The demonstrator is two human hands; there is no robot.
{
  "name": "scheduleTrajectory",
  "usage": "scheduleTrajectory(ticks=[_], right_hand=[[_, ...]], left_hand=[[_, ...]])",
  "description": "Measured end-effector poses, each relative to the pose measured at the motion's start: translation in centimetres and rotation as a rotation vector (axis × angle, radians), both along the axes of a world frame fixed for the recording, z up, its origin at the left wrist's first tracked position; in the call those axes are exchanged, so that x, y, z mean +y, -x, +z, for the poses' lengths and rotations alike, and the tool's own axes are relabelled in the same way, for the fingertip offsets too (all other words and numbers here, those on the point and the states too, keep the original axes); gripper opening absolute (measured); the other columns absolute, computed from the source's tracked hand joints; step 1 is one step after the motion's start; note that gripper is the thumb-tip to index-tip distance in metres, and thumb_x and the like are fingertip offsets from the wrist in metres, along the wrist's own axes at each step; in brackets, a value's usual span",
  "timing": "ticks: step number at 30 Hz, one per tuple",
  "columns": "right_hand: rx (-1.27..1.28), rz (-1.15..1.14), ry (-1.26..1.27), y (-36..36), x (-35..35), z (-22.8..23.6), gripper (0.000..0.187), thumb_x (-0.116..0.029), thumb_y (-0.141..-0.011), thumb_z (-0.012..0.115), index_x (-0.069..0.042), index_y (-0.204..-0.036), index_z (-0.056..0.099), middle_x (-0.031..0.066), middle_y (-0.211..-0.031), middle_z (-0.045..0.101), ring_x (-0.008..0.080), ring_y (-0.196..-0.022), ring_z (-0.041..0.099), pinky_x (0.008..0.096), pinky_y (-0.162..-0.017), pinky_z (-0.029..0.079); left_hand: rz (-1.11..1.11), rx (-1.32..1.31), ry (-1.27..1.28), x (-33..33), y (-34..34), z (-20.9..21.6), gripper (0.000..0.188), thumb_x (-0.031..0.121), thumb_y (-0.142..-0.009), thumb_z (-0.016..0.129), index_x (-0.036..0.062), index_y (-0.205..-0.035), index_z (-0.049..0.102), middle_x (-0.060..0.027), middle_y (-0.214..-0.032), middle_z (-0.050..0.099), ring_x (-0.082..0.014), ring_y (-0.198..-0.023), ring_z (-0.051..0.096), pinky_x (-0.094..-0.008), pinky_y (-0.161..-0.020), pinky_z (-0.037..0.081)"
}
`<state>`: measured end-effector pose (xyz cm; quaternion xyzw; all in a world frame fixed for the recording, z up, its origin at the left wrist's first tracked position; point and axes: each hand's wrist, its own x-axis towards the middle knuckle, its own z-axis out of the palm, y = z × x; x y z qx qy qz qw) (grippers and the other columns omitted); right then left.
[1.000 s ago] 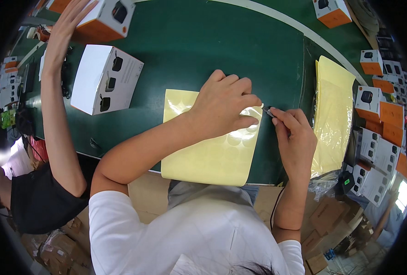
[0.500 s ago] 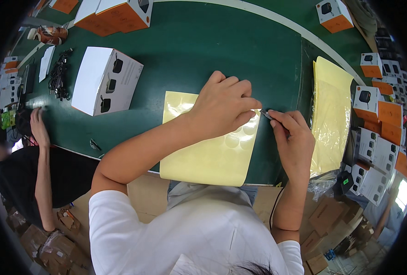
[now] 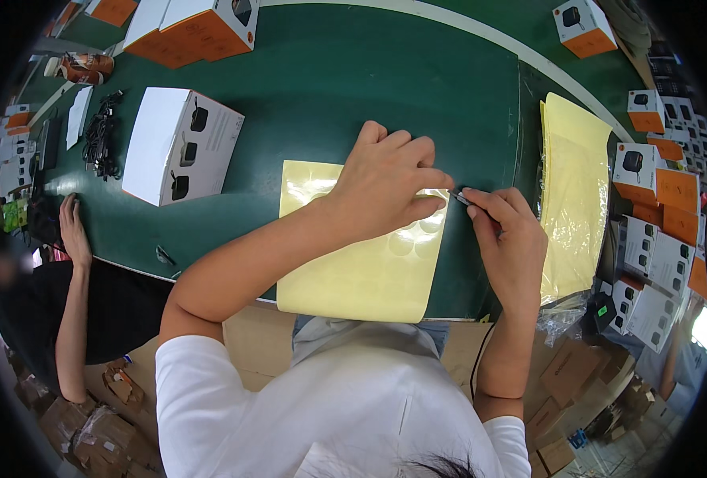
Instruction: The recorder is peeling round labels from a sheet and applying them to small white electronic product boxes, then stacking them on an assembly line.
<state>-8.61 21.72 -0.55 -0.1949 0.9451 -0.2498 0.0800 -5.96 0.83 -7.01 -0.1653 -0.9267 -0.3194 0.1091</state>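
A yellow sheet with round clear stickers (image 3: 353, 275) lies on the green table in front of me. Across its upper part reaches my left hand (image 3: 389, 183), fingers curled, with thumb and index finger bent toward each other at the sheet's right edge. Whatever sits between those two fingertips is too small to make out. Just to the right, my right hand (image 3: 513, 239) pinches a small, slim grey tool (image 3: 462, 198) between thumb and fingers. The tool's tip points at my left fingertips and nearly meets them.
A stack of yellow sheets in clear plastic (image 3: 577, 199) lies to the right. White boxes (image 3: 150, 147) and orange-white boxes (image 3: 198, 40) stand left and far left. Black cables (image 3: 101, 139) lie beyond. A co-worker's hand (image 3: 74, 231) rests on the table's left edge.
My hands keep almost the same pose. The co-worker's hand at the left has moved slightly nearer, and the whole view has shifted a little.
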Motion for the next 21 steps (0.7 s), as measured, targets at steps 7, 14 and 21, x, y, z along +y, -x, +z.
scheduleTrajectory(ticks=[7, 14, 21], right_hand=[[-0.007, 0.008, -0.006, 0.01, 0.09, 0.35, 0.016, -0.010, -0.091, 0.072, -0.011, -0.105, 0.078, 0.0077, -0.090, 0.066, 0.0267, -0.069, 0.064, 0.0378, -0.065, 0.050], [-0.039, -0.001, 0.042, -0.01, 0.13, 0.15, 0.016, -0.009, -0.091, 0.072, -0.011, -0.105, 0.078, 0.0076, -0.091, 0.067, 0.0247, -0.067, 0.064, 0.0359, -0.064, 0.049], [-0.077, -0.014, 0.071, -0.14, -0.13, 0.00, 0.015, -0.010, -0.091, 0.072, -0.011, -0.105, 0.078, 0.0072, -0.092, 0.067, 0.0237, -0.067, 0.064, 0.0346, -0.064, 0.050]], left_hand=[[0.009, 0.014, 0.004, 0.02, 0.04, 0.05, 0.020, 0.033, -0.079, 0.084, 0.0255, -0.097, 0.079, 0.0032, -0.089, 0.056, -0.0162, -0.084, 0.055, -0.0369, -0.082, 0.031], [0.012, 0.032, 0.005, 0.09, 0.04, -0.01, 0.021, 0.034, -0.079, 0.083, 0.0257, -0.098, 0.079, 0.0032, -0.089, 0.056, -0.0160, -0.084, 0.055, -0.0372, -0.082, 0.031], [-0.007, -0.011, 0.015, -0.18, -0.03, 0.02, 0.024, 0.035, -0.079, 0.084, 0.0259, -0.101, 0.079, 0.0026, -0.091, 0.057, -0.0167, -0.086, 0.055, -0.0377, -0.083, 0.031]])
